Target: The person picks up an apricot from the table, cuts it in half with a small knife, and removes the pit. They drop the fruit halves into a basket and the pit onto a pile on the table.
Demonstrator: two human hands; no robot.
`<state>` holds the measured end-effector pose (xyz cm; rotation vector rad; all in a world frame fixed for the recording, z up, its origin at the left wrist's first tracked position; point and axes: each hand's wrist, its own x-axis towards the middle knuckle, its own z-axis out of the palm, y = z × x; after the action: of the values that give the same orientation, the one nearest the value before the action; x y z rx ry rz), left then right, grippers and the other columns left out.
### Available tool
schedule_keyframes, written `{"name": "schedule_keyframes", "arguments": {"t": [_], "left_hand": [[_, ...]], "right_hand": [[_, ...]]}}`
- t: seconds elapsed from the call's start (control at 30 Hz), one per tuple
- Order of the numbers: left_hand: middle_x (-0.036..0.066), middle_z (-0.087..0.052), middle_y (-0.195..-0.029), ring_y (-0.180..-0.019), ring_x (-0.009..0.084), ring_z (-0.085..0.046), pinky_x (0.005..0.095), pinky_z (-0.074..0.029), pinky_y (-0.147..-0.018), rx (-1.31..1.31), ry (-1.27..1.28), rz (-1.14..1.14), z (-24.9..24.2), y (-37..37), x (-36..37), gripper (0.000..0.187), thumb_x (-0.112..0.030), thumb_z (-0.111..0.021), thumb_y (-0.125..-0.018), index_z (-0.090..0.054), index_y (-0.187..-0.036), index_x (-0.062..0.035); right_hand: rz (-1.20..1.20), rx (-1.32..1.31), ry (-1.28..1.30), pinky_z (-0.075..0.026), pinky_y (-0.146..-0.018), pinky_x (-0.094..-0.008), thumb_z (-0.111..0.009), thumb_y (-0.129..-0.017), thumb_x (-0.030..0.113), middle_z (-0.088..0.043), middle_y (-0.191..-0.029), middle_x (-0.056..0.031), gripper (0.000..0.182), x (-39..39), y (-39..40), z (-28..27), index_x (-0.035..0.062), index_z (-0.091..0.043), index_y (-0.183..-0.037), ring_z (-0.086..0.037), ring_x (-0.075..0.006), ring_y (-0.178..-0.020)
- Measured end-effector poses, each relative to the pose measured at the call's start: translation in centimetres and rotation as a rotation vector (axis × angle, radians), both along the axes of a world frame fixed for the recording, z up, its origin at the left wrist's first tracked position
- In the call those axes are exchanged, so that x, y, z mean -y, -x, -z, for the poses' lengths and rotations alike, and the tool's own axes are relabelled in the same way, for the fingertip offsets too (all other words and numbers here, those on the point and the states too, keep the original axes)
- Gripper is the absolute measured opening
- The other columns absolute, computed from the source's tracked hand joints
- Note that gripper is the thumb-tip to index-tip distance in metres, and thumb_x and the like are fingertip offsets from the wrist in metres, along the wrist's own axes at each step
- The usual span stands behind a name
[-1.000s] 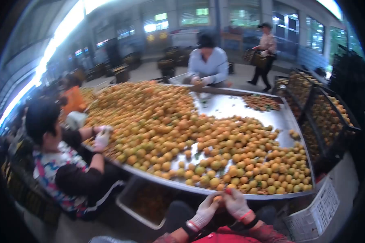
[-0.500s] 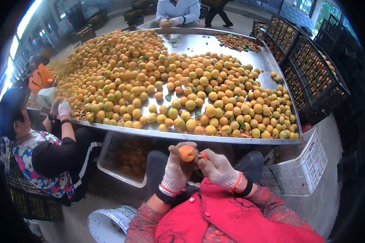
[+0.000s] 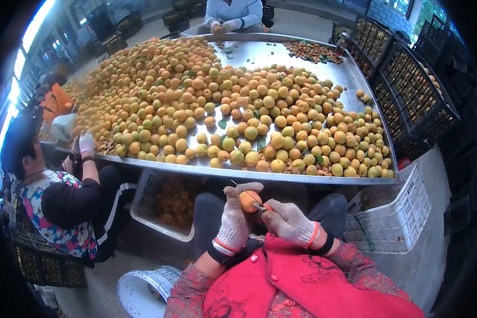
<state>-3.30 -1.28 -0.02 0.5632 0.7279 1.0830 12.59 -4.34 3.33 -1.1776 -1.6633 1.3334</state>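
Note:
An orange-yellow fruit (image 3: 248,201) is held in my gloved left hand (image 3: 234,220), above my lap and just below the table's near edge. My gloved right hand (image 3: 289,222) grips a small tool (image 3: 258,206) with a red handle and a metal end, which touches the fruit's right side. Whether the metal end has entered the fruit I cannot tell. Beyond my hands, a large pile of similar fruit (image 3: 196,106) covers much of the metal table (image 3: 238,173).
Under the table stands a crate of fruit pieces (image 3: 141,209); a white crate (image 3: 389,233) is at right. A white bucket (image 3: 164,278) stands lower left. Black crates (image 3: 416,100) are stacked right. One co-worker (image 3: 58,196) sits left, another (image 3: 236,13) across the table.
The fruit has turned in my left hand, and more of the tool's metal end shows against it. The view has shifted slightly. The walking person's legs at the back have left view.

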Motion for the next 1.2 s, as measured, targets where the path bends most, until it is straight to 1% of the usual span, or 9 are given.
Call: {"name": "schedule_keyframes", "arguments": {"t": [0.3, 0.5, 0.63, 0.77, 0.87, 0.9, 0.93, 1.07, 1.2], "left_hand": [[0.007, -0.060, -0.086, -0.078, 0.0167, -0.061, 0.0304, -0.050, -0.077, -0.145, -0.112, -0.122, 2.1, -0.4, 0.0, 0.069, -0.066, -0.031, -0.095, -0.058, -0.100, -0.0024], [0.005, -0.062, -0.092, -0.085, 0.0137, -0.059, 0.0296, -0.049, -0.081, 0.004, -0.134, -0.136, 6.2, -1.2, -0.2, 0.037, -0.036, -0.042, -0.102, -0.060, -0.097, -0.0045], [-0.002, -0.060, -0.078, -0.062, 0.0052, -0.052, 0.0195, -0.039, -0.048, -0.245, 0.043, -0.041, 4.4, -0.8, -0.3, 0.040, -0.045, -0.040, -0.102, -0.061, -0.095, -0.0117], [-0.003, -0.059, -0.080, -0.067, 0.0061, -0.053, 0.0208, -0.043, -0.054, -0.307, 0.089, -0.116, 1.2, -0.7, 0.8, 0.037, -0.043, -0.042, -0.101, -0.061, -0.095, -0.0128], [-0.003, -0.058, -0.080, -0.075, 0.0072, -0.052, 0.0244, -0.045, -0.066, -0.254, -0.013, -0.186, 5.5, -1.5, -0.4, 0.036, -0.039, -0.042, -0.103, -0.061, -0.091, -0.0109], [-0.002, -0.058, -0.080, -0.075, 0.0074, -0.052, 0.0246, -0.045, -0.066, -0.309, -0.109, -0.140, 4.7, -0.7, -0.4, 0.037, -0.036, -0.041, -0.104, -0.061, -0.087, -0.0095], [0.000, -0.059, -0.081, -0.075, 0.0080, -0.054, 0.0251, -0.046, -0.068, -0.220, -0.053, -0.080, 5.1, -0.6, -0.9, 0.039, -0.036, -0.040, -0.104, -0.061, -0.085, -0.0092], [0.003, -0.063, -0.083, -0.074, 0.0117, -0.057, 0.0277, -0.050, -0.072, -0.252, -0.164, -0.164, 2.8, -0.3, -0.7, 0.040, -0.041, -0.038, -0.104, -0.059, -0.094, -0.0079], [0.006, -0.061, -0.079, -0.074, 0.0182, -0.062, 0.0332, -0.053, -0.073, 0.086, 0.131, -0.036, 0.3, -0.5, -1.2, 0.057, -0.058, -0.034, -0.100, -0.059, -0.092, -0.0069]], "right_hand": [[0.152, 0.347, -0.426, -0.047, -0.050, -0.0439, -0.067, -0.087, 0.026, -0.060, -0.063, -0.0164, 0.021, 0.0, 0.3, 1.9, 0.0070, -0.058, -0.086, -0.062, -0.0374, -0.057], [0.124, 0.296, -0.417, -0.047, -0.048, -0.0449, -0.061, -0.088, 0.018, -0.057, -0.059, -0.0179, 0.014, -0.2, 0.3, 4.3, 0.0072, -0.055, -0.082, -0.062, -0.0386, -0.056], [0.074, 0.262, -0.357, -0.040, -0.047, -0.0413, -0.053, -0.095, 0.025, -0.054, -0.058, -0.0187, 0.028, -0.5, 0.6, 3.7, 0.0026, -0.049, -0.079, -0.059, -0.0392, -0.054], [0.088, 0.227, -0.443, -0.041, -0.047, -0.0389, -0.052, -0.096, 0.027, -0.056, -0.060, -0.0150, 0.030, -0.9, 0.2, 7.3, 0.0023, -0.050, -0.078, -0.058, -0.0348, -0.052], [0.062, 0.337, -0.270, -0.051, -0.071, -0.0356, -0.061, -0.093, 0.027, -0.068, -0.089, -0.0159, 0.028, -0.7, 0.0, 7.9, 0.0036, -0.063, -0.108, -0.067, -0.0305, -0.083], [0.129, 0.082, -0.183, -0.051, -0.068, -0.0340, -0.060, -0.093, 0.021, -0.067, -0.084, -0.0130, 0.025, -0.6, 0.8, 6.9, 0.0020, -0.063, -0.108, -0.065, -0.0266, -0.078], [0.258, -0.253, -0.180, -0.041, -0.046, -0.0343, -0.051, -0.098, 0.030, -0.056, -0.061, -0.0087, 0.033, -1.4, 2.5, 9.3, 0.0043, -0.052, -0.077, -0.055, -0.0278, -0.048], [-0.152, -0.693, 0.800, -0.032, -0.042, -0.0293, -0.034, -0.100, 0.053, -0.037, -0.044, 0.0006, 0.055, -1.2, 1.8, 2.6, 0.0145, -0.040, -0.062, -0.036, -0.0177, -0.037], [-0.163, -1.005, 0.989, -0.026, -0.040, -0.0283, -0.032, -0.102, 0.054, -0.029, -0.045, 0.0042, 0.052, -0.3, 1.0, 0.4, 0.0159, -0.037, -0.066, -0.029, -0.0129, -0.036]]}}
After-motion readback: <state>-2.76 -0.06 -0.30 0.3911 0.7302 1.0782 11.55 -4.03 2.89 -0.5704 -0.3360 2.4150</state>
